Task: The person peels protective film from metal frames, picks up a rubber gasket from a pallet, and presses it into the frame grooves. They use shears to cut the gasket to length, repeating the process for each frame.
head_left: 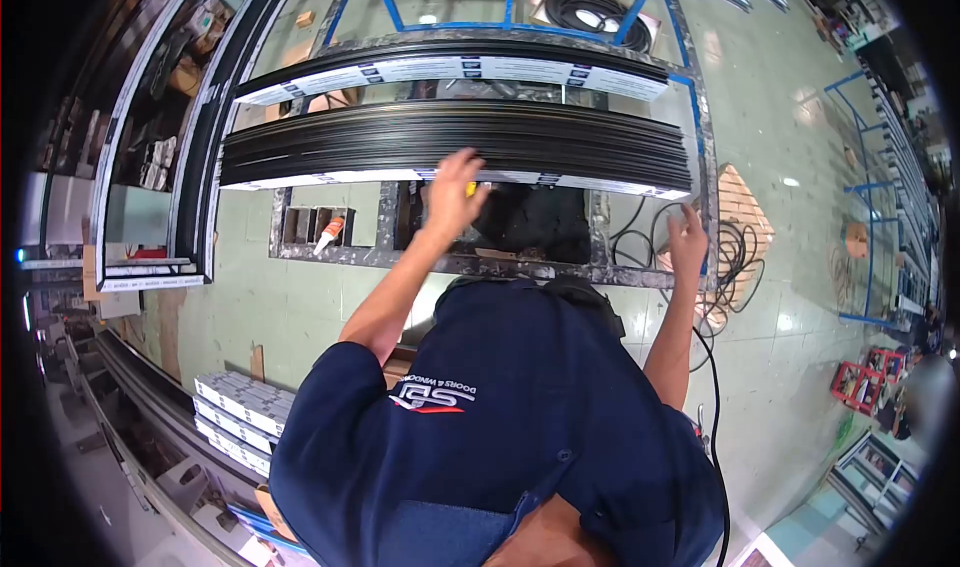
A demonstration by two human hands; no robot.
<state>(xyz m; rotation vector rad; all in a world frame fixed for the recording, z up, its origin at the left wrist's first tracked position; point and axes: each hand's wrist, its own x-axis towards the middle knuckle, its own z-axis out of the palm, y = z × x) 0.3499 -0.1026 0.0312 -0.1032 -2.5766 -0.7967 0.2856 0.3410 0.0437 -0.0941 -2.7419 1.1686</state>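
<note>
A thick stack of long black strips [450,137] lies across the metal frame bench [350,259], with white labelled film along its near edge. My left hand [455,195] is at the near edge of this stack, left of its middle, its fingers bent around a small yellow item [471,188] that is mostly hidden. Near the right end of the stack, my right hand [686,237] is raised just below the corner, fingers apart, with nothing visible in it. A second, thinner row of black strips [450,55] with white film lies farther back.
An orange and white tube [329,234] lies in a small box at the bench's left. Black cable [738,257] coils over a wooden pallet [742,207] on the right. Tall window frames [120,157] stand at left. White wrapped profiles [240,407] are stacked at lower left.
</note>
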